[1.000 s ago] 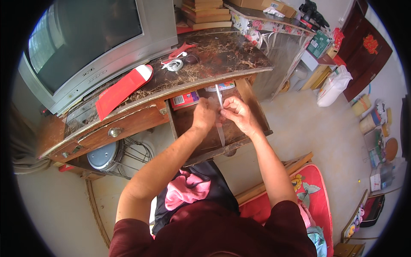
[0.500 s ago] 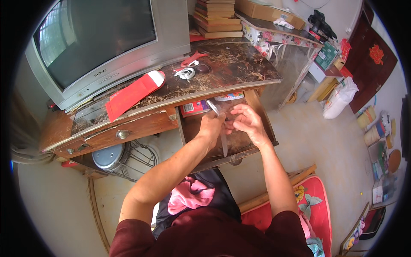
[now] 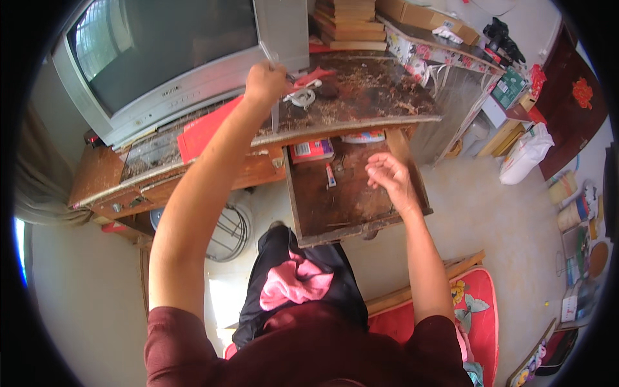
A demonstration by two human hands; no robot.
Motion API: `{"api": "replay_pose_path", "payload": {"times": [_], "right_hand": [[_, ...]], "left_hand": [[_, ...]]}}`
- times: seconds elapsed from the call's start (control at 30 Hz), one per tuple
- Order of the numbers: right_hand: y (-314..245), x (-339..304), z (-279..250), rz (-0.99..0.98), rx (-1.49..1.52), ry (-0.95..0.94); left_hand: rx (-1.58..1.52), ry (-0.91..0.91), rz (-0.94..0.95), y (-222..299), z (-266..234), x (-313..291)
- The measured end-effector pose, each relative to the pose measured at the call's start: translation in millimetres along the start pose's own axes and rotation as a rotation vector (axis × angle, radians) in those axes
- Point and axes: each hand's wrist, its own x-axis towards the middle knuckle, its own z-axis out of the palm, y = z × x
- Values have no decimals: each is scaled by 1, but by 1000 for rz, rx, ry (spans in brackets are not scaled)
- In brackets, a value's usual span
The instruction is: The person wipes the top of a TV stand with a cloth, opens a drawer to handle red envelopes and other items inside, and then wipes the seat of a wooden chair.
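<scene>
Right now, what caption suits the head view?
Left hand grips slim silvery object; loosely curled right hand hovers over open drawer.

The desk (image 3: 377, 97) had a dark, marbled top — scuffed along its front edge — and bore the TV (image 3: 167, 51) at the left, a red envelope (image 3: 200, 134), coiled white earphones (image 3: 300, 99) and, at the back, piled books (image 3: 351, 26). Its drawer (image 3: 316, 213) stood open, a small tube (image 3: 331, 175) and a red pack (image 3: 311, 150) inside. A white bag (image 3: 525, 155) sat on the floor (image 3: 467, 219) — well off to the right.
</scene>
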Motion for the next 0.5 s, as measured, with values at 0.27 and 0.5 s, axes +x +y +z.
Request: {"api": "replay_pose_path", "payload": {"times": [0.27,0.5], "right_hand": [[10,3,0,43,-107,180],[13,3,1,100,-188,167]], "left_hand": [[413,442,299,0,-7,-15],[196,-369,578,-28,31,-217]]}}
